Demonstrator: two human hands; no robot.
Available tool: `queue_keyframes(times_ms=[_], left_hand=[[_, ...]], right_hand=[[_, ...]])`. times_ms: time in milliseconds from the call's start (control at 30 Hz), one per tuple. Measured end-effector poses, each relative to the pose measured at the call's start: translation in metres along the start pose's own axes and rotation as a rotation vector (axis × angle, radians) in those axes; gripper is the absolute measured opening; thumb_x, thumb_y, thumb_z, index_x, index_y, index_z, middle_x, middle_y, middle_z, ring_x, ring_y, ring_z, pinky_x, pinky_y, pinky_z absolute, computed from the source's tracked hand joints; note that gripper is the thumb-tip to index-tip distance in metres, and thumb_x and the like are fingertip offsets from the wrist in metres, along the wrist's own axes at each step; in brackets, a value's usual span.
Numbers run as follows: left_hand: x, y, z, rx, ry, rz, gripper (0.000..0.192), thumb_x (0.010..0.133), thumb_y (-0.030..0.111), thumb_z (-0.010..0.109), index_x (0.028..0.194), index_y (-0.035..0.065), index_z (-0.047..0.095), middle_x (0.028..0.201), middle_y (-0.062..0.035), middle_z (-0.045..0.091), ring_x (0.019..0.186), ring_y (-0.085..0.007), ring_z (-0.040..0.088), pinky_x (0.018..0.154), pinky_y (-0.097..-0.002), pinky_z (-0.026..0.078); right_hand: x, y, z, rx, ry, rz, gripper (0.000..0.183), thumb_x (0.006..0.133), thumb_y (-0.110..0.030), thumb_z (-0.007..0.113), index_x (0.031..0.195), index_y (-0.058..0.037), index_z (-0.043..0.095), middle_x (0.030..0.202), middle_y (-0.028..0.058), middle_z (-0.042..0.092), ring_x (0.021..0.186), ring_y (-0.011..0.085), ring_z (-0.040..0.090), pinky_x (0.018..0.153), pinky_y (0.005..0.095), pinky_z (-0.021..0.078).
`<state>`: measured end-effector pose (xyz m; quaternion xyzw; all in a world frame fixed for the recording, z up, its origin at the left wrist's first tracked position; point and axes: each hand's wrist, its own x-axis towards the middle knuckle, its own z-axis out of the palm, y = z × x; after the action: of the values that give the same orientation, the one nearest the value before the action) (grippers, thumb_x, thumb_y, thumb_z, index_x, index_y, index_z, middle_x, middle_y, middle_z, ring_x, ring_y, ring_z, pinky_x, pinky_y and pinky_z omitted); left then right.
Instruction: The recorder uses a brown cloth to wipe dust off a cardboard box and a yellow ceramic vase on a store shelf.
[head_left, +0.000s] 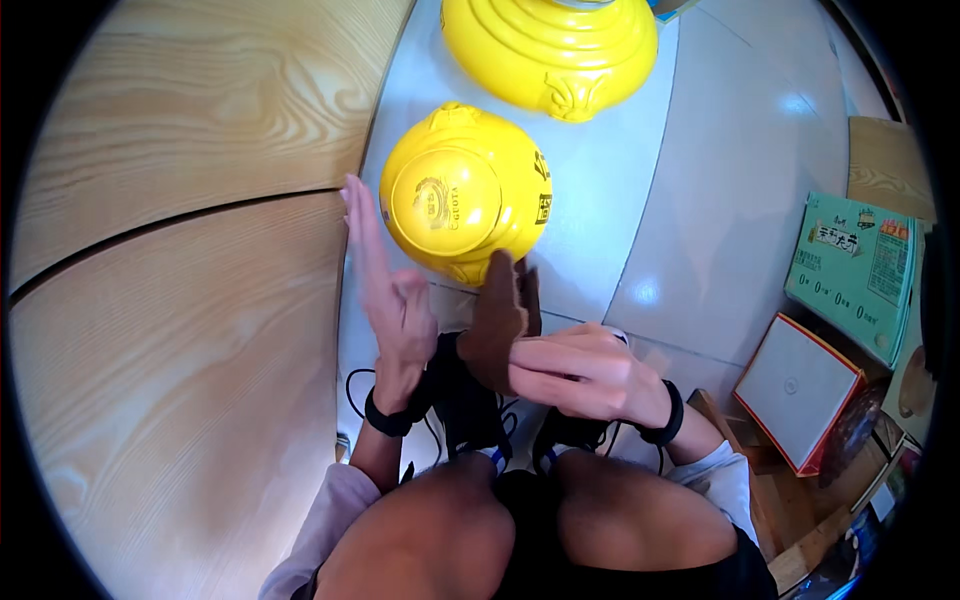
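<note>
A glossy yellow ceramic jar, marked with dark writing, lies on the tiled floor before me, its round base facing up towards the camera. My right hand grips a brown cloth, which hangs in front of the jar's near edge. On the jar's left side my left hand is raised with its fingers stretched out, holding nothing; whether it touches the jar I cannot tell. A larger yellow jar with ringed ridges stands beyond, cut off by the picture's top edge.
A wooden cabinet front runs along the left. To the right are a green carton, a white box with red edges and a wooden frame. My black shoes are close to the near jar.
</note>
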<state>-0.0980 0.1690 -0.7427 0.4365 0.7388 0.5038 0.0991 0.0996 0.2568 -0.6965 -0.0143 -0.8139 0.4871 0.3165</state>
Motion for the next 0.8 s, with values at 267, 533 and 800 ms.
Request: queue_keyframes(times_ms=[267, 533, 800], left_hand=[[-0.122, -0.005, -0.027, -0.614, -0.473, -0.261, 0.078, 0.087, 0.066, 0.068, 0.129, 0.0037, 0.049, 0.124, -0.0102, 0.058, 0.111, -0.0249, 0.06, 0.094, -0.0391, 0.049], [-0.137, -0.017, -0.022, -0.772, -0.524, -0.777, 0.06, 0.096, 0.043, 0.064, 0.137, 0.0021, 0.049, 0.128, -0.0086, 0.058, 0.116, -0.0207, 0.058, 0.098, -0.0356, 0.048], [-0.143, -0.027, -0.031, -0.716, -0.279, -0.69, 0.048, 0.101, 0.031, 0.053, 0.138, 0.0004, 0.051, 0.131, -0.0093, 0.058, 0.119, -0.021, 0.057, 0.102, -0.0348, 0.045]], right_hand=[[0.032, -0.026, 0.012, 0.316, -0.273, 0.314, 0.06, 0.084, 0.006, 0.063, 0.142, -0.003, 0.051, 0.12, 0.0184, 0.056, 0.093, 0.0352, 0.066, 0.07, 0.0368, 0.0562], [0.053, -0.028, 0.027, 0.068, -0.379, 0.102, 0.057, 0.097, -0.008, 0.061, 0.144, 0.012, 0.037, 0.118, 0.0231, 0.063, 0.109, 0.0422, 0.064, 0.105, 0.047, 0.0511], [0.072, -0.031, 0.014, -0.2, -0.561, 0.0, 0.041, 0.094, -0.013, 0.068, 0.132, -0.0007, 0.057, 0.11, 0.018, 0.068, 0.092, 0.0344, 0.071, 0.092, 0.0424, 0.0571]])
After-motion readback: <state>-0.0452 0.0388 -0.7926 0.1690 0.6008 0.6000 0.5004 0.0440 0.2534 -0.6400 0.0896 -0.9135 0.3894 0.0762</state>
